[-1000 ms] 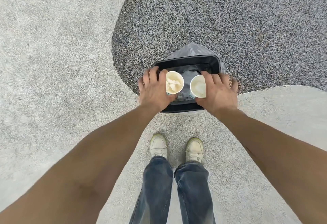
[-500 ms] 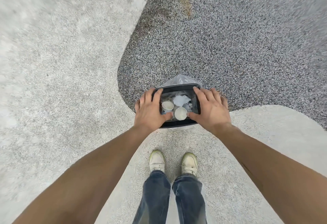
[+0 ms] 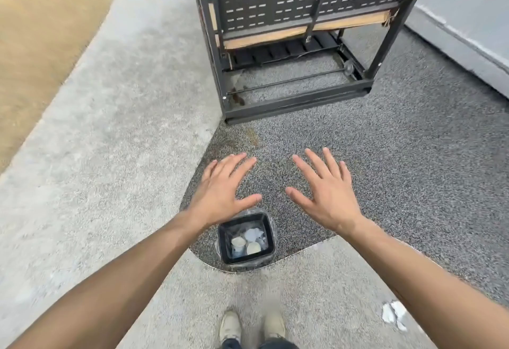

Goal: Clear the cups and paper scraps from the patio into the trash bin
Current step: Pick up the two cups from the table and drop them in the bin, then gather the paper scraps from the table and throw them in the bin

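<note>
— What do we see, largest first?
— A metal rack (image 3: pixel 286 37) stands ahead. Our left hand (image 3: pixel 220 194) and right hand (image 3: pixel 327 197) hover spread, each grip open and empty.
— And the litter?
— Two cups (image 3: pixel 245 245) lie inside the trash bin (image 3: pixel 224 244) below; a paper scrap (image 3: pixel 392 315) lies on the patio, right.

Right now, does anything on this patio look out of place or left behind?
Yes. A crumpled paper scrap lies on the light paving at lower right, apart from the trash bin. Two cups are in the bin, and both hands, left hand and right hand, are open and hold nothing.
</note>
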`<act>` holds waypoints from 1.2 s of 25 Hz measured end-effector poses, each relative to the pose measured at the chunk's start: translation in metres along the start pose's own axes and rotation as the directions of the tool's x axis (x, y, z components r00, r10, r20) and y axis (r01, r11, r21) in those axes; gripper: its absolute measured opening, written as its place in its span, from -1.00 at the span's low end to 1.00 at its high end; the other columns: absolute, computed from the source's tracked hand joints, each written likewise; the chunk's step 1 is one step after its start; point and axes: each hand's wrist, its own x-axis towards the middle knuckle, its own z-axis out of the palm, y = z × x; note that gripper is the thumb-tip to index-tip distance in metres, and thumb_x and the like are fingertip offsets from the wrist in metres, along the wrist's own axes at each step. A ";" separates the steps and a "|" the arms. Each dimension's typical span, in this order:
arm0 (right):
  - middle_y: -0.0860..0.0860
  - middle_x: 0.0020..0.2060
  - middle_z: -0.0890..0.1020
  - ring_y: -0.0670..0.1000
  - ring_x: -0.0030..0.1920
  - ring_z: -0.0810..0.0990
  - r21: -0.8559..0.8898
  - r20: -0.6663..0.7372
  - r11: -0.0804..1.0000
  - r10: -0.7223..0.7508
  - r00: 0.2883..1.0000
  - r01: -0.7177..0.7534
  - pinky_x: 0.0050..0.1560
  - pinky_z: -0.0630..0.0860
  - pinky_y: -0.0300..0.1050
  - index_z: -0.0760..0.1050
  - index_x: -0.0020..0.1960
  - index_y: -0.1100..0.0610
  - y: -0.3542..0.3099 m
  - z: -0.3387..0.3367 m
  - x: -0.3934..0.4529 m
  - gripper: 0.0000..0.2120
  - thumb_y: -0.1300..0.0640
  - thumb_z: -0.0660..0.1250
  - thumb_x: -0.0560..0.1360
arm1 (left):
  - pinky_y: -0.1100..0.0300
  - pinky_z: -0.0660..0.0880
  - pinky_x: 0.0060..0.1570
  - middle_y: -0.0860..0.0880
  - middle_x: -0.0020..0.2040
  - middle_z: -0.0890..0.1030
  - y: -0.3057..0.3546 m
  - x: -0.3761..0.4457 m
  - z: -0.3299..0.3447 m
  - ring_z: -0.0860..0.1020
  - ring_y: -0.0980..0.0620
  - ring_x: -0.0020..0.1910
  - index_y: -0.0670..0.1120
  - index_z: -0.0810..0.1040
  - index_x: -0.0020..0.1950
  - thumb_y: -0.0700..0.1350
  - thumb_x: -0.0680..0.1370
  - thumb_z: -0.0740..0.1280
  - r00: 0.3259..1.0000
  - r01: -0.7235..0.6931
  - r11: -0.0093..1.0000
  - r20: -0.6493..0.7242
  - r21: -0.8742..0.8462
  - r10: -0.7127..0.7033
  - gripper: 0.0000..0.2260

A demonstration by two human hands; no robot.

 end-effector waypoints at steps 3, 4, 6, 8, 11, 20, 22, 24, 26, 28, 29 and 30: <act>-0.08 0.56 0.02 0.05 0.55 -0.18 -0.060 -0.125 0.997 0.029 0.992 -0.037 0.49 -0.07 0.27 -0.08 0.54 -0.22 0.015 -0.066 -0.037 -0.31 -0.45 -0.12 0.49 | 0.00 -0.28 0.47 0.17 0.58 -0.06 0.035 -0.005 -0.055 -0.07 0.13 0.56 0.31 -0.13 0.53 0.48 0.44 0.08 0.991 -0.125 0.992 -0.042 0.009 0.125 -0.26; -0.09 0.56 0.03 0.05 0.55 -0.17 -0.076 -0.158 0.995 0.051 0.986 -0.064 0.49 -0.06 0.27 -0.08 0.54 -0.23 0.019 -0.082 -0.049 -0.32 -0.46 -0.13 0.49 | 0.03 -0.31 0.45 0.20 0.57 -0.08 0.044 -0.006 -0.067 -0.07 0.15 0.55 0.33 -0.15 0.52 0.50 0.43 0.07 0.986 -0.159 0.987 -0.052 0.011 0.159 -0.26; -0.11 0.55 0.06 0.03 0.56 -0.14 -0.090 -0.221 0.988 0.105 0.970 -0.127 0.49 -0.05 0.27 -0.07 0.54 -0.23 0.028 -0.111 -0.075 -0.31 -0.47 -0.13 0.48 | 0.06 -0.31 0.44 0.24 0.55 -0.09 0.059 -0.010 -0.086 -0.08 0.20 0.54 0.36 -0.16 0.50 0.55 0.39 0.02 0.974 -0.216 0.976 -0.072 -0.007 0.215 -0.25; -0.11 0.55 0.09 0.04 0.56 -0.11 -0.097 -0.262 0.973 0.177 0.949 -0.209 0.48 -0.03 0.29 -0.06 0.53 -0.24 0.031 -0.133 -0.104 -0.31 -0.48 -0.13 0.48 | 0.04 -0.27 0.47 0.23 0.55 -0.07 0.072 -0.010 -0.103 -0.07 0.20 0.54 0.35 -0.14 0.51 0.58 0.37 -0.02 0.955 -0.287 0.958 -0.083 -0.031 0.283 -0.23; -0.11 0.55 0.12 0.06 0.56 -0.07 -0.098 -0.307 0.935 0.297 0.904 -0.341 0.48 -0.01 0.29 -0.02 0.53 -0.24 0.029 -0.150 -0.151 -0.30 -0.50 -0.18 0.46 | -0.02 -0.20 0.51 0.18 0.57 -0.04 0.090 -0.009 -0.118 -0.06 0.17 0.55 0.34 -0.12 0.51 0.60 0.36 -0.07 0.910 -0.408 0.912 -0.100 -0.040 0.403 -0.22; -0.10 0.52 0.22 0.05 0.55 0.04 0.015 -0.396 0.665 0.689 0.607 -0.746 0.47 0.06 0.22 0.14 0.51 -0.21 -0.042 -0.146 -0.314 -0.33 -0.43 -0.03 0.46 | -0.07 -0.03 0.52 0.18 0.56 0.13 0.182 -0.029 -0.114 0.06 0.16 0.55 0.22 0.08 0.56 0.49 0.46 0.05 0.583 -0.813 0.572 -0.147 -0.110 0.799 -0.28; -0.10 0.51 0.24 0.05 0.54 0.07 0.040 -0.404 0.562 0.765 0.501 -0.826 0.48 0.07 0.21 0.16 0.50 -0.20 -0.061 -0.142 -0.357 -0.34 -0.43 -0.03 0.47 | -0.05 -0.04 0.52 0.18 0.55 0.16 0.219 -0.046 -0.101 0.08 0.14 0.55 0.19 0.13 0.56 0.48 0.46 0.05 0.492 -0.868 0.473 -0.134 -0.150 0.860 -0.28; -0.10 0.51 0.25 0.05 0.54 0.08 0.045 -0.410 0.448 0.823 0.392 -0.893 0.48 0.07 0.18 0.16 0.50 -0.20 -0.081 -0.139 -0.403 -0.33 -0.44 -0.06 0.47 | -0.02 -0.05 0.52 0.17 0.55 0.17 0.258 -0.071 -0.086 0.10 0.13 0.54 0.17 0.16 0.55 0.48 0.45 0.06 0.390 -0.912 0.367 -0.110 -0.184 0.914 -0.26; -0.12 0.51 0.23 0.04 0.54 0.07 0.064 -0.425 0.324 0.865 0.268 -0.944 0.49 0.06 0.16 0.13 0.51 -0.22 -0.101 -0.138 -0.453 -0.33 -0.45 -0.10 0.47 | -0.01 -0.04 0.53 0.17 0.55 0.18 0.297 -0.102 -0.072 0.11 0.14 0.54 0.17 0.16 0.55 0.49 0.44 0.05 0.278 -0.941 0.250 -0.096 -0.228 0.956 -0.26; -0.14 0.52 0.19 0.01 0.55 0.02 0.092 -0.440 0.196 0.887 0.137 -0.976 0.49 0.04 0.16 0.08 0.51 -0.24 -0.124 -0.136 -0.507 -0.34 -0.46 -0.11 0.47 | -0.01 -0.04 0.53 0.18 0.55 0.17 0.338 -0.140 -0.061 0.10 0.16 0.54 0.20 0.13 0.55 0.50 0.45 0.06 0.157 -0.954 0.128 -0.088 -0.272 0.984 -0.27; -0.14 0.53 0.17 0.01 0.55 0.00 0.104 -0.443 0.140 0.893 0.080 -0.985 0.50 0.03 0.16 0.05 0.51 -0.24 -0.137 -0.135 -0.533 -0.33 -0.46 -0.12 0.47 | -0.02 -0.04 0.53 0.18 0.55 0.17 0.357 -0.161 -0.056 0.08 0.18 0.54 0.20 0.11 0.55 0.49 0.45 0.07 0.103 -0.955 0.073 -0.091 -0.289 0.990 -0.27; -0.14 0.53 0.15 0.01 0.55 -0.02 0.113 -0.450 0.081 0.893 0.022 -0.990 0.50 0.01 0.15 0.03 0.52 -0.25 -0.150 -0.133 -0.561 -0.33 -0.47 -0.12 0.47 | -0.02 -0.04 0.53 0.19 0.55 0.16 0.375 -0.184 -0.051 0.07 0.20 0.54 0.21 0.10 0.55 0.49 0.46 0.08 0.046 -0.952 0.014 -0.096 -0.306 0.994 -0.27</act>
